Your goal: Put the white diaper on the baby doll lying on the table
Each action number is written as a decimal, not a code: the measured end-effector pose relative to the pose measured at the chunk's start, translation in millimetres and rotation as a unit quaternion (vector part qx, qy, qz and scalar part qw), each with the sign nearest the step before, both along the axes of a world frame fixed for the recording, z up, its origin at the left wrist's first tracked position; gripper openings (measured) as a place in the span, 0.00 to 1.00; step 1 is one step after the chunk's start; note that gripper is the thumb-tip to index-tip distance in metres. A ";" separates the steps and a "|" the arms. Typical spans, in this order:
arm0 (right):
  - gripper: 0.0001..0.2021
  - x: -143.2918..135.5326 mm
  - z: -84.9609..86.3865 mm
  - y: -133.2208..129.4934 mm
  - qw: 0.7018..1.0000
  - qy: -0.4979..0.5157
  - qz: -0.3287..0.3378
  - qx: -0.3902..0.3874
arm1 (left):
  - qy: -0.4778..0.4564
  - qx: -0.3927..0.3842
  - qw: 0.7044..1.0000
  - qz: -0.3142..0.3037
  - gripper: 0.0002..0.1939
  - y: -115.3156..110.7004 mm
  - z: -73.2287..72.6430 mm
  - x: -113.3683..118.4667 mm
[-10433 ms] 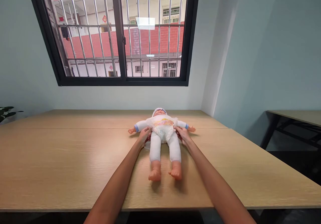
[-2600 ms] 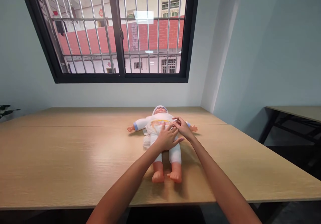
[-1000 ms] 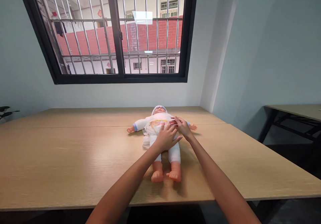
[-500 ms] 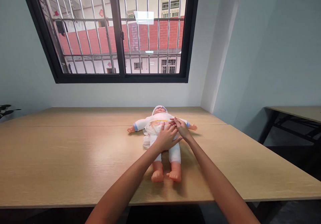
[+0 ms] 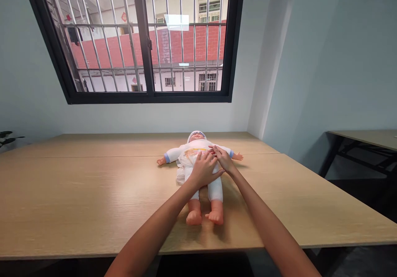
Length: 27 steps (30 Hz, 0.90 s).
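- Left hand [image 5: 203,170] lies flat and released on the diaper [image 5: 190,159] at the doll [image 5: 198,166]'s belly.
- Right hand [image 5: 223,160], just beside it, pinches the diaper's right tab (apparently fastening).
- Diaper's left side still bunches loose toward the bench [image 5: 77,186]; judged half fastened.

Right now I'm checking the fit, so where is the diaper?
In the head view the diaper sits around the doll's waist at the table's centre, below the window, with the left hand and right hand on it.
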State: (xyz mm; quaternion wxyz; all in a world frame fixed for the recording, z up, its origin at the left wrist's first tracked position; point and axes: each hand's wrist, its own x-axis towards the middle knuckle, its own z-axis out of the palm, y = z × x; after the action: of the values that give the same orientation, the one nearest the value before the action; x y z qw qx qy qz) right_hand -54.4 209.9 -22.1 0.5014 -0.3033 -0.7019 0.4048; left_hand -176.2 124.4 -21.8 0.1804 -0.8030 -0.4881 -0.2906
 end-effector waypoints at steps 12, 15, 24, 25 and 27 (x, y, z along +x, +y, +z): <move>0.28 0.1 -3.0 1.7 1.000 -0.001 0.008 -0.006 | 0.010 0.000 1.000 0.003 0.26 1.5 0.1 1.1; 0.28 -0.5 -3.9 0.9 1.000 0.010 0.007 -0.008 | 0.010 -0.001 1.000 0.009 0.26 2.4 -0.8 0.9; 0.29 -0.9 -3.5 0.3 1.000 -0.001 -0.016 0.003 | -0.018 0.008 1.000 -0.009 0.17 -3.3 2.3 1.9; 0.30 -0.3 -3.5 1.3 1.000 -0.007 -0.014 0.005 | -0.033 0.007 0.999 -0.007 0.16 -3.9 4.2 1.6; 0.31 0.8 -4.2 3.7 1.000 -0.016 -0.016 0.002 | -0.085 0.007 0.996 0.008 0.13 -2.6 8.9 -2.2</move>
State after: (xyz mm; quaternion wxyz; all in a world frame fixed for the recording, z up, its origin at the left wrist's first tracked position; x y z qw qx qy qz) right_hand -53.6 213.6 -26.3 0.4974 -0.3198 -0.7056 0.3905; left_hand -178.5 121.8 -12.9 0.1465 -0.7705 -0.5056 -0.3595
